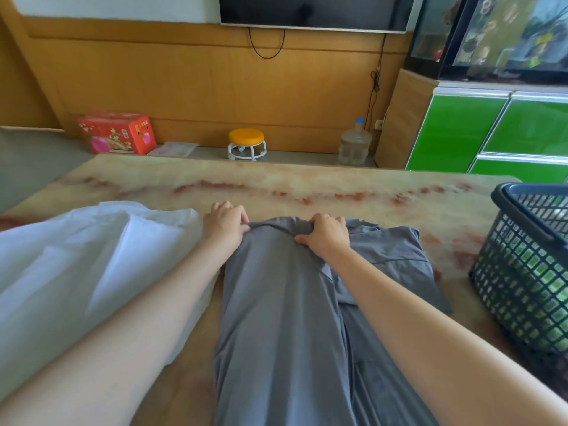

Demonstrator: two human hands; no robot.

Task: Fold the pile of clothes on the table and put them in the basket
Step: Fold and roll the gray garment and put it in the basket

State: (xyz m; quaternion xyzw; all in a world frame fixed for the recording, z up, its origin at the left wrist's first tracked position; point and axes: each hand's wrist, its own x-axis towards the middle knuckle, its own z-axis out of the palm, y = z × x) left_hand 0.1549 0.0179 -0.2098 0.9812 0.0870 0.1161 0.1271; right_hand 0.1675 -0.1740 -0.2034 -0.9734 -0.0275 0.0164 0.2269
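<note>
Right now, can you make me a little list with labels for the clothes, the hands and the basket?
left grip: pinching the far edge of the grey garment
right grip: pinching the same edge, beside the left one
grey garment: lying lengthwise on the table
white garment: lying loose, left of the grey one
basket: dark mesh, at the table's right side; what's inside is unclear

An orange stool (246, 137) stands against the wood-panelled wall (190, 87). A red box (116, 132) sits left of it, a water jug (355, 145) right, green cabinets (455, 130) farther right, and a television (316, 10) above.
</note>
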